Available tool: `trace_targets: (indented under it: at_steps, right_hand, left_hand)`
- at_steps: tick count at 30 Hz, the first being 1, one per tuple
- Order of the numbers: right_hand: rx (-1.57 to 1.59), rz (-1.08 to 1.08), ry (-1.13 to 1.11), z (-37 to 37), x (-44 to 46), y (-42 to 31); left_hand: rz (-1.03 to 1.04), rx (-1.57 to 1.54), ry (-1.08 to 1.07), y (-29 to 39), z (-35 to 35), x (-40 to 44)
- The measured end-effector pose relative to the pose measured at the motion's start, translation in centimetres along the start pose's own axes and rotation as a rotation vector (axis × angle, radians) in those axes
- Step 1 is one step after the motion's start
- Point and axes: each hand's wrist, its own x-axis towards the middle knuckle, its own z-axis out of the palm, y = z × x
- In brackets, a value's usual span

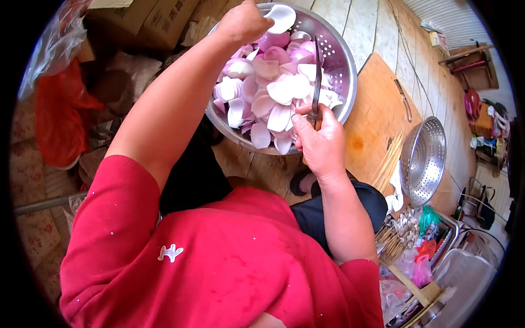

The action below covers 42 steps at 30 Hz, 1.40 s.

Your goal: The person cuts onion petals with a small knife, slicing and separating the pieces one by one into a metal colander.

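A large perforated metal bowl (345,65) holds a heap of pale and purple onion pieces (281,90). Over its far left rim, my left hand (244,23) is closed on a white onion piece (281,19). My right hand (322,139) wraps round the handle of a knife (318,82) at the bowl's near right side. The dark blade points away from me, above the onion pieces. The fingertips of my left hand are partly hidden behind the hand itself.
To the right are a wooden board (372,115) with a second knife (404,101), thin wooden sticks (388,164) and an empty colander (424,161). Cardboard boxes (164,24) and a red bag (63,117) stand left. Plastic bags (422,268) lie at lower right.
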Motion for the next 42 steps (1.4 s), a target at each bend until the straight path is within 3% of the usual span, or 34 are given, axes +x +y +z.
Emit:
trace_targets:
  at_steps: [2,4,6,8,9,14,17,25,42]
  right_hand:
    - [-0.01,-0.074,-0.016,-0.1,-0.1,0.4]
    - [-0.002,-0.064,-0.018,-0.2,-0.1,0.4]
    - [-0.042,-0.089,-0.02,-0.3,0.0,0.7]
    - [-0.025,-0.099,-0.01,-0.3,0.0,0.6]
    - [-0.048,-0.098,-0.01,-0.4,-0.1,0.5]
    - [-0.2,-0.167,-0.013,-1.5,-0.1,0.1]
    - [-0.255,-0.176,0.035,-2.2,0.1,-0.9]
    - [-0.379,-0.243,0.172,-3.6,0.3,-0.7]
    - [-0.362,-0.147,0.167,-3.1,1.2,-0.3]
  left_hand:
    - [-0.109,-0.013,-0.081,-0.5,0.9,1.2]
    - [-0.22,-0.313,-0.22,-1.2,2.3,1.8]
    - [-0.236,-0.384,-0.213,-1.3,3.5,2.2]
    - [-0.388,-0.732,-0.105,-0.9,4.5,2.3]
    - [-0.453,-0.756,-0.107,-0.8,4.6,2.5]
    - [-0.316,-0.909,-0.089,2.4,3.1,-1.1]
    - [-0.199,-0.965,-0.247,3.9,1.8,-3.7]
    - [-0.169,-1.031,-0.48,5.9,-0.7,-8.3]
    - [-0.015,-1.049,-0.445,5.6,-1.8,-9.6]
